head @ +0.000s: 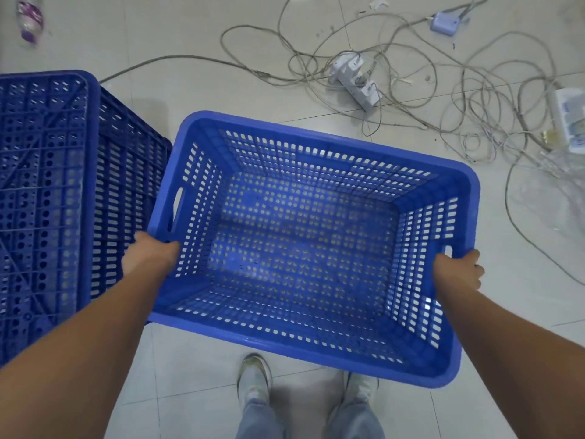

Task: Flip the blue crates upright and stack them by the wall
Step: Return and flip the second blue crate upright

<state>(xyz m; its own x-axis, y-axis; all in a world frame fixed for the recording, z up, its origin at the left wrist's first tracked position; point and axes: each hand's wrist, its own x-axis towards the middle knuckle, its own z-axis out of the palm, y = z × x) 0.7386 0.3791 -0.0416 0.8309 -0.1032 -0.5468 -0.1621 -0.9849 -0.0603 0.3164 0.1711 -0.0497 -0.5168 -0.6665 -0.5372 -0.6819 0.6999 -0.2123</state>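
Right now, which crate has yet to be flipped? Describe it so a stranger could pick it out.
Start at the upright crate that the left hand and right hand grip by its rim. The darker blue crate at its left, on the tiled floor, is the one: its ribbed underside faces up, showing no open inside.

no legible text, labels, brands or numbers anywhere

Upright blue crate [304, 248] between left hand [152, 255] and right hand [459, 269]
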